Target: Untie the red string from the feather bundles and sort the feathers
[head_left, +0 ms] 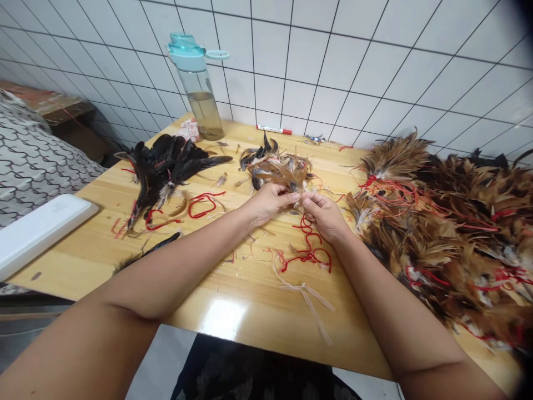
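Pinching the base of a small bunch of brown feathers (287, 173), the left hand (268, 204) has its thumb and forefinger closed on the quill end, plumes fanning away toward the tiled wall (316, 72). The bunch sits over the middle of the counter (266, 303), between the dark feathers (175, 161) on the left and the large feather pile (458, 244) on the right. The right hand (325, 215) meets it at the same base, thumb and forefinger close together; whether those fingers are clamped, and on quills or something finer, I cannot tell. To do this well, I would let the left fingers alone carry the bunch, firm and low on the quills so the vanes are not crushed, and leave the right free for fine adjustment. Keep the quill ends level with one another. Red string (308, 255) lies looped just below the right hand and could snag, so its coils are best kept apart from the loose pale strip (310, 303) nearer the body.
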The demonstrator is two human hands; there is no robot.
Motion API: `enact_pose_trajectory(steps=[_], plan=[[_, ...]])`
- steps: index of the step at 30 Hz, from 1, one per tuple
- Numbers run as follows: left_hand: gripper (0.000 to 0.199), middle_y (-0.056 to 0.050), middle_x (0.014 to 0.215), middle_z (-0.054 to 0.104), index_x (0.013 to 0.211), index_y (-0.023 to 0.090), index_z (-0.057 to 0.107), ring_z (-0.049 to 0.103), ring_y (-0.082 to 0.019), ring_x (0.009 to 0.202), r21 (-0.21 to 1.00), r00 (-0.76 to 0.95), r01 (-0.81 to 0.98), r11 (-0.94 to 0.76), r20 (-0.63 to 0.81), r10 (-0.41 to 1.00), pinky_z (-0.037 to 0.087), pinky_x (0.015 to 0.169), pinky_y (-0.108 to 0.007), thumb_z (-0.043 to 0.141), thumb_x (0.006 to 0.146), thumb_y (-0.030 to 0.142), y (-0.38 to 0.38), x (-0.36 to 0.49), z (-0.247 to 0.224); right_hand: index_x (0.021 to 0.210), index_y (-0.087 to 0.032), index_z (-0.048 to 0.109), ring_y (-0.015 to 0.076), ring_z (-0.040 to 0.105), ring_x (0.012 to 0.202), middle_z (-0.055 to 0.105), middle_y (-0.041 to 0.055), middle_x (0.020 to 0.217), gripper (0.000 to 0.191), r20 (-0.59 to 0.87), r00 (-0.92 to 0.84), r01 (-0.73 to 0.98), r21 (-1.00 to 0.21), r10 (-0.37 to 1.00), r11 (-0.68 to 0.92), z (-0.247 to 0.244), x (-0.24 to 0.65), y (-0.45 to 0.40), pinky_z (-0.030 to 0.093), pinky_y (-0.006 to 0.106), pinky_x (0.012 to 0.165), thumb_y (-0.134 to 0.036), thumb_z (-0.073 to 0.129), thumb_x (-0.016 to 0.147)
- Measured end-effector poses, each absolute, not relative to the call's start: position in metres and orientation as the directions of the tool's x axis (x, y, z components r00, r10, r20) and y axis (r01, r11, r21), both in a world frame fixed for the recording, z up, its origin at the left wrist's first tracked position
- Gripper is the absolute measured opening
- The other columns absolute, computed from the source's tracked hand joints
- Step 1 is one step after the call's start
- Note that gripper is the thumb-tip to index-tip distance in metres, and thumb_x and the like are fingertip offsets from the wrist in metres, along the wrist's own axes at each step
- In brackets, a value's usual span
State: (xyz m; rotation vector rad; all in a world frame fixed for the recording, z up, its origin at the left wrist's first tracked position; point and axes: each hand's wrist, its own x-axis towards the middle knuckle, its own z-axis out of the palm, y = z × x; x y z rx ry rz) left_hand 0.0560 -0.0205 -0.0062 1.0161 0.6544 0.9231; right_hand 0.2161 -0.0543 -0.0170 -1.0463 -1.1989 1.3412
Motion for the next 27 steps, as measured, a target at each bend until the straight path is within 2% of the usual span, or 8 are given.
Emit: enact_pose_trajectory(steps=[3, 6, 10, 14, 20, 24, 27], plan=[[0.035, -0.005, 0.083, 0.069, 0.088, 0.01, 0.069, 0.06, -0.015, 0.079, 0.978, 0.453, -0.2, 0.065, 0.033, 0.891, 0.045, 0.081, -0.03, 0.085, 0.06, 0.023, -0.02, 0.055, -0.003, 0.076, -0.018, 0.066, 0.01, 0.046, 0.059, 0.051, -0.0043, 0.059, 0.043, 0.01, -0.183, -0.082, -0.997, 0.983, -0.005, -0.012, 0.217, -0.056, 0.038, 0.024, 0.056, -0.056, 0.08, 0.06], [0.034, -0.006, 0.088, 0.07, 0.088, 0.011, 0.069, 0.061, -0.017, 0.086, 0.986, 0.455, -0.164, -0.034, 0.106, 0.884, 0.045, 0.087, -0.032, 0.084, 0.059, 0.02, -0.02, 0.054, -0.003, 0.071, -0.018, 0.065, 0.0117, 0.048, 0.062, 0.051, -0.0029, 0.058, 0.042, 0.002, -0.237, -0.042, -0.999, 0.971, -0.008, -0.008, 0.216, -0.058, 0.039, 0.025, 0.057, -0.056, 0.08, 0.061], [0.039, -0.006, 0.091, 0.07, 0.088, 0.011, 0.069, 0.062, -0.019, 0.088, 0.972, 0.496, -0.232, 0.038, 0.085, 0.864, 0.045, 0.09, -0.036, 0.086, 0.056, 0.024, -0.019, 0.054, -0.006, 0.065, -0.019, 0.061, 0.0136, 0.051, 0.064, 0.046, -0.0032, 0.054, 0.042, 0.003, -0.251, -0.069, -0.997, 0.968, -0.015, -0.01, 0.216, -0.058, 0.04, 0.025, 0.059, -0.056, 0.081, 0.06], [0.045, -0.006, 0.089, 0.069, 0.089, 0.011, 0.068, 0.062, -0.019, 0.089, 0.94, 0.534, -0.31, 0.14, 0.051, 0.844, 0.045, 0.091, -0.037, 0.089, 0.051, 0.026, -0.018, 0.054, -0.009, 0.072, -0.02, 0.066, 0.0146, 0.053, 0.067, 0.053, -0.0017, 0.061, 0.041, 0.007, -0.261, -0.049, -0.999, 0.965, -0.006, -0.014, 0.218, -0.057, 0.042, 0.027, 0.063, -0.057, 0.08, 0.061], [0.044, -0.004, 0.081, 0.065, 0.085, 0.01, 0.066, 0.061, -0.015, 0.08, 0.906, 0.554, -0.359, 0.225, 0.012, 0.833, 0.047, 0.078, -0.032, 0.09, 0.051, 0.025, -0.02, 0.056, -0.008, 0.071, -0.02, 0.069, 0.0159, 0.054, 0.073, 0.062, 0.001, 0.071, 0.041, 0.083, -0.257, 0.03, -0.995, 0.963, 0.094, -0.019, 0.22, -0.056, 0.043, 0.031, 0.075, -0.06, 0.076, 0.066], [0.042, -0.004, 0.082, 0.065, 0.086, 0.01, 0.067, 0.061, -0.014, 0.078, 0.894, 0.577, -0.366, 0.259, -0.001, 0.817, 0.047, 0.078, -0.032, 0.089, 0.053, 0.024, -0.022, 0.058, -0.007, 0.067, -0.02, 0.065, 0.0146, 0.048, 0.069, 0.056, -0.0003, 0.067, 0.044, 0.139, -0.207, 0.085, -0.984, 0.968, 0.16, -0.021, 0.218, -0.056, 0.04, 0.03, 0.071, -0.063, 0.073, 0.067], [0.045, -0.003, 0.083, 0.066, 0.09, 0.012, 0.066, 0.06, -0.012, 0.075, 0.892, 0.583, -0.377, 0.248, 0.021, 0.812, 0.046, 0.078, -0.031, 0.088, 0.054, 0.027, -0.024, 0.06, -0.005, 0.065, -0.021, 0.059, 0.0136, 0.045, 0.066, 0.051, -0.0012, 0.066, 0.045, 0.144, -0.173, 0.03, -0.988, 0.974, 0.152, -0.021, 0.216, -0.057, 0.039, 0.028, 0.065, -0.064, 0.072, 0.068]])
